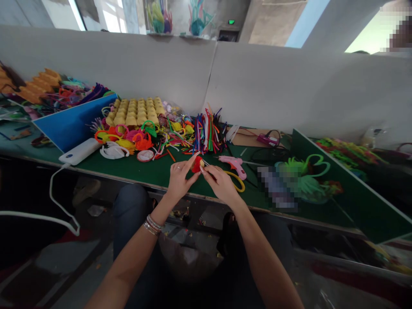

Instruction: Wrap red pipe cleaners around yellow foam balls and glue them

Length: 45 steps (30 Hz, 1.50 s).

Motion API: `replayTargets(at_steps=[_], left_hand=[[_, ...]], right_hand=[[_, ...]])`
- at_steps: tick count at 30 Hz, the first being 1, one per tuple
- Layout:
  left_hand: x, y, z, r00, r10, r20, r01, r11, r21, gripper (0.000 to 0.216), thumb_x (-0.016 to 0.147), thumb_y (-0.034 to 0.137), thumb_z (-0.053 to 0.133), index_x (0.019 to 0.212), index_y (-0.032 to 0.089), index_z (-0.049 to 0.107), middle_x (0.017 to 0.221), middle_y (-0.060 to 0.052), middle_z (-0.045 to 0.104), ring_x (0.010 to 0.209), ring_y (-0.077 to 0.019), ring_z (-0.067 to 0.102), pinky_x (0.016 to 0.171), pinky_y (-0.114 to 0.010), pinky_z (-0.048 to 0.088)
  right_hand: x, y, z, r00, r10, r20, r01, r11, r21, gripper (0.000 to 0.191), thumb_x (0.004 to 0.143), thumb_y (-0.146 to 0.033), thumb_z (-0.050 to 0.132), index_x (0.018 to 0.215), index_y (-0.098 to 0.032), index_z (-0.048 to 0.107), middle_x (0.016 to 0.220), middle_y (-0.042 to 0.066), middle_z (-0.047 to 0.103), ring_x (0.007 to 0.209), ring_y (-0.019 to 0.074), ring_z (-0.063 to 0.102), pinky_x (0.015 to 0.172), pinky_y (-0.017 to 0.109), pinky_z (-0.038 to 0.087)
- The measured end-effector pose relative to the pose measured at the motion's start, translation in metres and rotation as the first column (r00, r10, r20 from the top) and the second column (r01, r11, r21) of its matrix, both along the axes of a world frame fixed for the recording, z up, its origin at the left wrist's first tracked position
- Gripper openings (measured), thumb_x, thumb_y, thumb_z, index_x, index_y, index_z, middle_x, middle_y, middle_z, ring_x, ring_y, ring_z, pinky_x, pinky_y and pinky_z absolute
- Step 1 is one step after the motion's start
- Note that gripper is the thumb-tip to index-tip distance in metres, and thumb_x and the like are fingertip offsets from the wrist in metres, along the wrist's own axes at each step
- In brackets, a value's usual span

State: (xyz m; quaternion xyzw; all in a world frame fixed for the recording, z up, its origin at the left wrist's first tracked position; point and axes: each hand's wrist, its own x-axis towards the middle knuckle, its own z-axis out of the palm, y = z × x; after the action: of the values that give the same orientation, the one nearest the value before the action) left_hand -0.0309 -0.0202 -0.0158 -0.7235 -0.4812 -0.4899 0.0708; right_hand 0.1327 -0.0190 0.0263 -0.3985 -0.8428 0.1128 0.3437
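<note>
My left hand (180, 176) and my right hand (219, 179) meet above the front edge of the green table. Between them is a small red piece (197, 165) with a pale yellow part on its right side; its kind is too small to tell. The left fingers are closed on the red piece. My right fingertips pinch at the yellow side, and what lies between them is mostly hidden. Just right of my hands rests a pink glue gun (236, 165). A yellow ring-shaped piece (240, 183) lies close behind my right hand.
Behind my hands stands a bundle of pipe cleaners (208, 131). Fuzzy coloured pieces (130, 139) lie beside a yellow egg tray (137, 110). A white power strip (80, 152) is at left. Blue (77, 122) and green (350, 184) dividers flank the space; green fuzzy pieces (309, 180) sit right.
</note>
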Motion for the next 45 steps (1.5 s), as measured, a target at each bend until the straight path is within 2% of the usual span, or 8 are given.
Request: replayTargets(at_steps=[5, 14, 20, 24, 28, 32, 40, 45], left_hand=[[0.000, 0.000, -0.003, 1.000, 0.026, 0.011, -0.026, 0.999, -0.030, 0.054, 0.087, 0.044, 0.046, 0.135, 0.019, 0.040, 0.099, -0.008, 0.063, 0.095, -0.0197, 0.055, 0.087, -0.034, 0.033], [0.001, -0.001, -0.002, 0.996, 0.085, 0.000, -0.085, 0.996, -0.007, 0.050, 0.085, 0.044, 0.049, 0.129, 0.019, 0.048, 0.100, -0.009, 0.064, 0.095, -0.0211, 0.053, 0.087, -0.036, 0.031], [0.002, -0.002, 0.001, 0.999, 0.048, 0.005, -0.047, 0.998, -0.032, 0.041, 0.086, 0.043, 0.048, 0.121, 0.023, 0.056, 0.099, -0.008, 0.064, 0.093, -0.0192, 0.054, 0.087, -0.035, 0.032], [0.001, -0.001, 0.004, 0.982, -0.044, 0.183, 0.061, 0.994, -0.087, 0.042, 0.086, 0.041, 0.049, 0.123, 0.023, 0.054, 0.104, -0.008, 0.064, 0.096, -0.0190, 0.056, 0.091, -0.036, 0.035], [0.002, 0.005, 0.006, 0.819, -0.195, 0.539, 0.313, 0.940, -0.135, 0.044, 0.085, 0.042, 0.050, 0.124, 0.022, 0.051, 0.123, -0.010, 0.058, 0.106, -0.0189, 0.056, 0.093, -0.034, 0.041], [0.007, 0.009, 0.004, 0.619, -0.253, 0.744, 0.530, 0.833, -0.157, 0.048, 0.083, 0.045, 0.052, 0.124, 0.022, 0.050, 0.124, -0.010, 0.057, 0.095, -0.0175, 0.060, 0.084, -0.032, 0.048], [0.011, 0.010, 0.002, 0.491, -0.201, 0.848, 0.632, 0.752, -0.188, 0.055, 0.076, 0.053, 0.058, 0.118, 0.019, 0.050, 0.099, -0.007, 0.064, 0.077, -0.0139, 0.060, 0.071, -0.028, 0.049], [0.010, 0.013, 0.002, 0.319, -0.083, 0.944, 0.668, 0.726, -0.162, 0.052, 0.072, 0.052, 0.063, 0.113, 0.022, 0.050, 0.097, -0.004, 0.064, 0.077, -0.0122, 0.060, 0.071, -0.025, 0.049]], right_hand=[[-0.004, -0.006, 0.008, 1.000, 0.007, -0.020, -0.008, 0.997, -0.072, 0.030, 0.093, -0.035, 0.037, 0.069, -0.020, 0.048, 0.068, 0.000, 0.052, 0.068, 0.0136, 0.051, 0.062, 0.024, 0.036], [-0.003, -0.006, 0.010, 0.990, 0.070, -0.119, -0.095, 0.971, -0.219, 0.036, 0.092, -0.039, 0.036, 0.062, -0.020, 0.038, 0.060, -0.003, 0.038, 0.058, 0.0097, 0.039, 0.055, 0.022, 0.032], [-0.002, -0.002, 0.005, 0.994, 0.031, -0.107, -0.052, 0.979, -0.197, 0.035, 0.092, -0.039, 0.038, 0.063, -0.019, 0.039, 0.060, -0.004, 0.040, 0.057, 0.0093, 0.040, 0.056, 0.022, 0.030], [0.002, -0.003, 0.008, 0.996, 0.001, -0.088, -0.014, 0.989, -0.149, 0.036, 0.090, -0.040, 0.042, 0.061, -0.019, 0.043, 0.060, -0.003, 0.043, 0.058, 0.0103, 0.042, 0.058, 0.023, 0.032], [0.009, -0.004, 0.014, 0.992, 0.042, -0.123, -0.069, 0.972, -0.223, 0.038, 0.092, -0.040, 0.039, 0.062, -0.018, 0.048, 0.060, -0.002, 0.048, 0.059, 0.0105, 0.045, 0.060, 0.023, 0.035], [0.010, -0.004, 0.016, 0.984, 0.042, -0.173, -0.090, 0.956, -0.279, 0.040, 0.091, -0.045, 0.038, 0.063, -0.018, 0.050, 0.058, -0.002, 0.048, 0.057, 0.0105, 0.045, 0.057, 0.023, 0.035], [0.009, -0.006, 0.014, 0.959, -0.002, -0.285, -0.088, 0.949, -0.302, 0.046, 0.089, -0.054, 0.037, 0.066, -0.018, 0.055, 0.055, -0.002, 0.046, 0.050, 0.0092, 0.041, 0.050, 0.023, 0.034], [0.020, 0.005, 0.016, 0.826, -0.119, -0.550, -0.052, 0.957, -0.285, 0.053, 0.086, -0.063, 0.031, 0.076, -0.019, 0.057, 0.057, 0.000, 0.051, 0.047, 0.0100, 0.041, 0.046, 0.025, 0.034]])
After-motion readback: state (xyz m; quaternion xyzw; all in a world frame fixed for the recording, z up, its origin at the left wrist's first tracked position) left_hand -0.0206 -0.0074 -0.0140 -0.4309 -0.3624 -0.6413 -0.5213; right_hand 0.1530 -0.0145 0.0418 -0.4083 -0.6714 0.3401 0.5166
